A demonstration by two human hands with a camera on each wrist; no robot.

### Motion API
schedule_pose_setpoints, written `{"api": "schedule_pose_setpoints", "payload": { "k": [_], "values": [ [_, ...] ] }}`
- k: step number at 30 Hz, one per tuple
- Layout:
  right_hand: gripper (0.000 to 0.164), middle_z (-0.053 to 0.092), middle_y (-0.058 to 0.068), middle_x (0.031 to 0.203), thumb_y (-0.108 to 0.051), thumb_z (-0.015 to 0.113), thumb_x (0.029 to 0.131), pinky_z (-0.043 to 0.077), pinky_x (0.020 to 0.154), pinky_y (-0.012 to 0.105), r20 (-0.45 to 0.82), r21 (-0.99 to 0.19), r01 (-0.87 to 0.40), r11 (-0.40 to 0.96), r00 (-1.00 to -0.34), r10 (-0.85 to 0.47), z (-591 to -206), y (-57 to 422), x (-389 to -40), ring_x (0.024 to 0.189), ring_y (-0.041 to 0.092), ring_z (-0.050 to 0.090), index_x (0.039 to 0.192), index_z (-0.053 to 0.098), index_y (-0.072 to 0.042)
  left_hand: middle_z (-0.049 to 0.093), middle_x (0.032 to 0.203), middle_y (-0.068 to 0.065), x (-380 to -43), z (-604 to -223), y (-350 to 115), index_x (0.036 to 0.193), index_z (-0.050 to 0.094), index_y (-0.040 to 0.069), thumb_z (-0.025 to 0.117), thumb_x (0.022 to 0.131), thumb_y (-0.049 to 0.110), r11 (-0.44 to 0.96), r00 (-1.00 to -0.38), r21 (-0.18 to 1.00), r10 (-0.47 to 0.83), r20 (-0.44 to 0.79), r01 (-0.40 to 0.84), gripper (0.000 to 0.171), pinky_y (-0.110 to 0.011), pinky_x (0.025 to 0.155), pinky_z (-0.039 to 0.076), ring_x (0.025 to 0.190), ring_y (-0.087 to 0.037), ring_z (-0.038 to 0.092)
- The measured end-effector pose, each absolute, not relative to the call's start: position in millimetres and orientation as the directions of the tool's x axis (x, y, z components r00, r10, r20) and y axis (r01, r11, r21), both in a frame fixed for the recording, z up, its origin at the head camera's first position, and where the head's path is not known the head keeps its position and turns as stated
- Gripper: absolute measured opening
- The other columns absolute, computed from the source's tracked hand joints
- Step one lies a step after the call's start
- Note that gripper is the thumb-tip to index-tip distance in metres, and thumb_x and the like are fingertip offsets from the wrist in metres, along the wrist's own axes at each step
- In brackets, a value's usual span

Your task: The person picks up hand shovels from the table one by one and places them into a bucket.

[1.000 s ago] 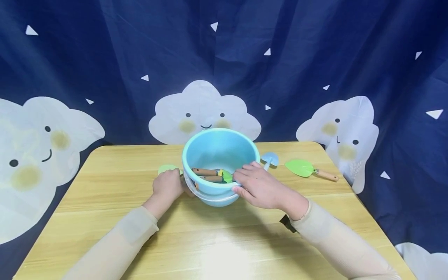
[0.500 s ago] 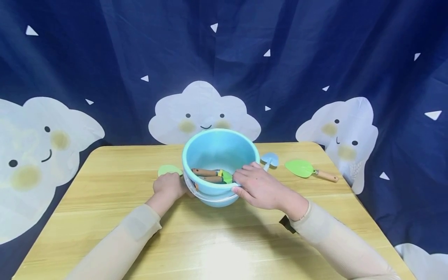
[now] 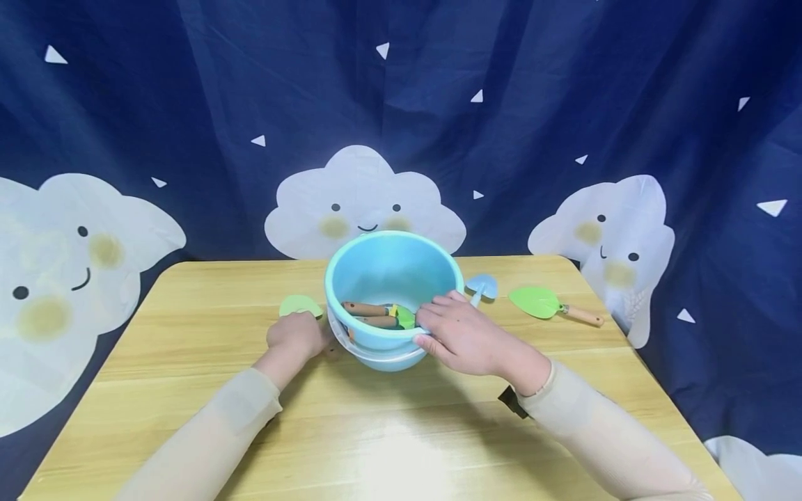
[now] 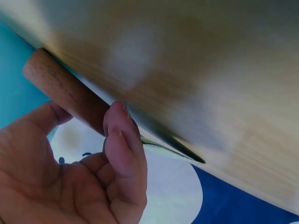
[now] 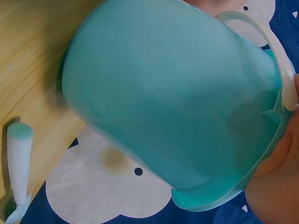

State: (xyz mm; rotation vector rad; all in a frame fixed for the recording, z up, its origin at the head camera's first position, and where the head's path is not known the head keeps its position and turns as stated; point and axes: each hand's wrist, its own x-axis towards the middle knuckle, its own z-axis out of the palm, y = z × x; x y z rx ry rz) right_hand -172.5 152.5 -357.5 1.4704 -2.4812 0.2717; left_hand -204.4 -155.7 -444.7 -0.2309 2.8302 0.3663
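Note:
A light blue bucket [image 3: 391, 261] stands mid-table, its open top tipped toward me. My right hand [image 3: 470, 337] grips the right front rim, fingers over the edge and thumb outside. Inside lie tools with wooden handles [image 3: 366, 309] and green parts, partly covered by that hand. Left of the bucket, my left hand [image 3: 296, 335] pinches a small trowel by its wooden handle [image 4: 70, 93], between thumb and fingers. The trowel's pale green blade [image 3: 301, 305] points away from me beyond the knuckles. In the left wrist view the blade appears edge-on, close to the tabletop.
Right of the bucket lies a light blue toy shovel [image 3: 482, 286]. Farther right is a green trowel [image 3: 535, 303] with a wooden handle. The bucket's white carrying handle [image 5: 278, 51] hangs along its front. A dark blue cloud-print curtain [image 3: 401, 83] hangs behind the table [image 3: 207, 306].
My left hand has shifted slightly left with the trowel, away from the bucket's side. The right hand and the bucket have stayed in place.

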Motion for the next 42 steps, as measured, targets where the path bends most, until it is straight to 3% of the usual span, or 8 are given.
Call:
{"api": "schedule_pose_setpoints", "payload": {
  "k": [5, 9, 16, 23, 28, 35, 42],
  "values": [
    [0.031, 0.044, -0.008, 0.082, -0.041, 0.040, 0.107, 0.033, 0.083, 0.035, 0.302, -0.031, -0.879, 0.476, -0.462, -0.834, -358.3, 152.4, -172.1, 0.082, 0.015, 0.043, 0.086, 0.048, -0.019, 0.063, 0.084, -0.015, -199.5, -442.7, -160.9, 0.090, 0.071, 0.003, 0.070, 0.081, 0.044, 0.951, -0.943, 0.239, -0.114, -0.313, -0.195, 0.042, -0.040, 0.057, 0.052, 0.073, -0.027, 0.059],
    [0.031, 0.044, -0.008, 0.082, -0.041, 0.039, 0.107, 0.033, 0.083, 0.034, 0.306, -0.033, -0.880, 0.474, -0.461, -0.833, -358.3, 152.2, -171.9, 0.082, 0.015, 0.043, 0.086, 0.048, -0.019, 0.062, 0.080, -0.013, -195.6, -439.8, -165.8, 0.076, 0.068, 0.009, 0.067, 0.083, 0.035, 0.950, -0.935, 0.241, -0.110, -0.337, -0.199, 0.027, -0.039, 0.055, 0.050, 0.071, -0.025, 0.057],
    [0.029, 0.044, -0.008, 0.082, -0.040, 0.040, 0.106, 0.032, 0.083, 0.033, 0.305, -0.034, -0.878, 0.477, -0.464, -0.832, -360.1, 152.3, -173.1, 0.082, 0.015, 0.042, 0.087, 0.048, -0.019, 0.062, 0.083, -0.014, -189.6, -435.7, -173.6, 0.070, 0.065, 0.012, 0.056, 0.093, 0.036, 0.954, -0.940, 0.240, -0.094, -0.328, -0.179, 0.035, -0.039, 0.054, 0.049, 0.072, -0.027, 0.058],
    [0.031, 0.043, -0.008, 0.081, -0.041, 0.039, 0.107, 0.033, 0.083, 0.034, 0.304, -0.028, -0.876, 0.481, -0.466, -0.831, -360.0, 152.1, -173.8, 0.082, 0.015, 0.042, 0.086, 0.047, -0.019, 0.062, 0.070, -0.008, -183.4, -433.9, -175.5, 0.057, 0.069, 0.016, 0.061, 0.085, 0.030, 0.958, -0.928, 0.228, -0.082, -0.362, -0.173, 0.033, -0.034, 0.051, 0.046, 0.068, -0.024, 0.057],
    [0.031, 0.042, -0.009, 0.081, -0.041, 0.039, 0.107, 0.033, 0.082, 0.034, 0.301, -0.030, -0.875, 0.484, -0.470, -0.830, -360.5, 152.3, -173.1, 0.081, 0.014, 0.042, 0.086, 0.047, -0.020, 0.062, 0.066, -0.005, -179.6, -434.3, -177.3, 0.053, 0.069, 0.020, 0.059, 0.090, 0.036, 0.966, -0.924, 0.212, -0.059, -0.379, -0.149, 0.041, -0.034, 0.051, 0.045, 0.066, -0.023, 0.058],
    [0.031, 0.043, -0.008, 0.081, -0.041, 0.039, 0.107, 0.033, 0.083, 0.034, 0.303, -0.033, -0.875, 0.483, -0.469, -0.829, -359.6, 153.9, -173.5, 0.081, 0.015, 0.042, 0.087, 0.048, -0.019, 0.061, 0.060, -0.003, -177.5, -438.7, -182.2, 0.053, 0.067, 0.017, 0.057, 0.078, 0.021, 0.960, -0.928, 0.243, -0.042, -0.370, -0.140, 0.027, -0.034, 0.049, 0.043, 0.062, -0.022, 0.056],
    [0.031, 0.043, -0.009, 0.081, -0.041, 0.040, 0.107, 0.032, 0.082, 0.034, 0.302, -0.036, -0.876, 0.480, -0.468, -0.831, -359.8, 152.9, -174.3, 0.081, 0.015, 0.042, 0.086, 0.047, -0.019, 0.059, 0.070, -0.008, -174.6, -439.6, -194.0, 0.063, 0.058, 0.015, 0.060, 0.086, 0.027, 0.954, -0.938, 0.260, -0.055, -0.342, -0.151, 0.026, -0.036, 0.052, 0.045, 0.065, -0.025, 0.056]
  ]
}}
